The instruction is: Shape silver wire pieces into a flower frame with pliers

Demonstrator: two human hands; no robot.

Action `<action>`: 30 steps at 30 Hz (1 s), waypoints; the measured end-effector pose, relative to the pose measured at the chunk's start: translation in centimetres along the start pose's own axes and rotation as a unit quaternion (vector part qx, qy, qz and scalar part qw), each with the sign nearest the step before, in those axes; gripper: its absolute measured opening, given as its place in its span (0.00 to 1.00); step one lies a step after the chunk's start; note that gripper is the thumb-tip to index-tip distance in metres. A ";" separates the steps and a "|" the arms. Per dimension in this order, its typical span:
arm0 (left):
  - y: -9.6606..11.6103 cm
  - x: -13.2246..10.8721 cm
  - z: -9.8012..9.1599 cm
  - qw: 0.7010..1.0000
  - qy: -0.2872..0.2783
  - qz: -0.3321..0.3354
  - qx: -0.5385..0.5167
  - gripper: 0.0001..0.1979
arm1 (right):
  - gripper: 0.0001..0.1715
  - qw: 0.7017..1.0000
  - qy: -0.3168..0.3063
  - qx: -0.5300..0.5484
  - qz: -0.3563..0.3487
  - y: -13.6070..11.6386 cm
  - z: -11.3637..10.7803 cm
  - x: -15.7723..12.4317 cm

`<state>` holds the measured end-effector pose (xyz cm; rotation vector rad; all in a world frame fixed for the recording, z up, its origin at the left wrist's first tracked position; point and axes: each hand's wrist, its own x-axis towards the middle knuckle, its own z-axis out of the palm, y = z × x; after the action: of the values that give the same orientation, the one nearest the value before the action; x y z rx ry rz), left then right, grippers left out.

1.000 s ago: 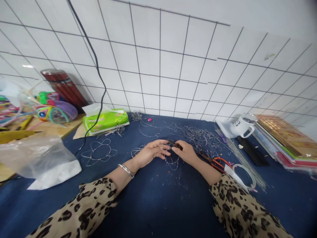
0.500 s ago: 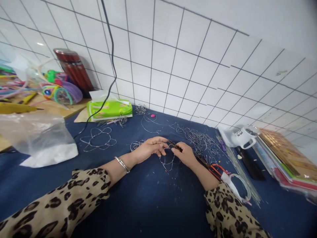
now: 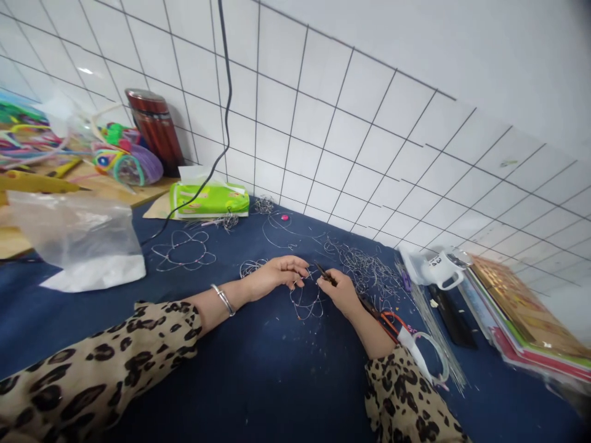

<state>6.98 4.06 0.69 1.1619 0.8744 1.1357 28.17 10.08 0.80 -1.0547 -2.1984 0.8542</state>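
My left hand (image 3: 280, 274) pinches the upper part of a looped wire piece (image 3: 306, 307), whose thin rings hang below the fingertips over the blue cloth. In my right hand (image 3: 342, 293) is a pair of dark pliers (image 3: 327, 276), its tip pointing up and left towards the left fingers. A narrow gap shows between the pliers' tip and those fingers. Behind the left hand lies a coil of wire (image 3: 252, 267). Further left, a flower-shaped wire piece (image 3: 184, 251) rests flat.
A heap of wire scraps (image 3: 369, 261) lies behind my right hand. Orange-handled scissors (image 3: 390, 320) sit by the right forearm. At right are a white mug (image 3: 446, 269) and stacked booklets (image 3: 517, 314). A plastic bag (image 3: 83, 240), green tissue pack (image 3: 210, 201) and red flask (image 3: 156, 132) stand left.
The pliers' tip has drawn slightly away from the left fingers, and more of the wire loops shows below the hands. The whole view has shifted a little.
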 end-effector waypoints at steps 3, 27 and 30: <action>0.0 0.0 0.2 1.000 0.013 0.006 0.017 0.16 | 0.11 1.000 0.001 -0.001 0.000 -0.1 0.0 0.0; -0.2 -0.2 0.9 0.991 0.002 0.056 0.118 0.13 | 0.11 1.000 0.001 -0.015 -0.001 0.0 0.4 0.0; -0.7 -0.1 0.8 0.990 0.018 0.054 0.128 0.13 | 0.11 1.000 -0.002 -0.020 -0.003 0.0 0.4 0.1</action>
<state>7.85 3.76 0.21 1.4177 1.0164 1.1586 27.88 10.02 0.53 -1.0659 -2.2284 0.8134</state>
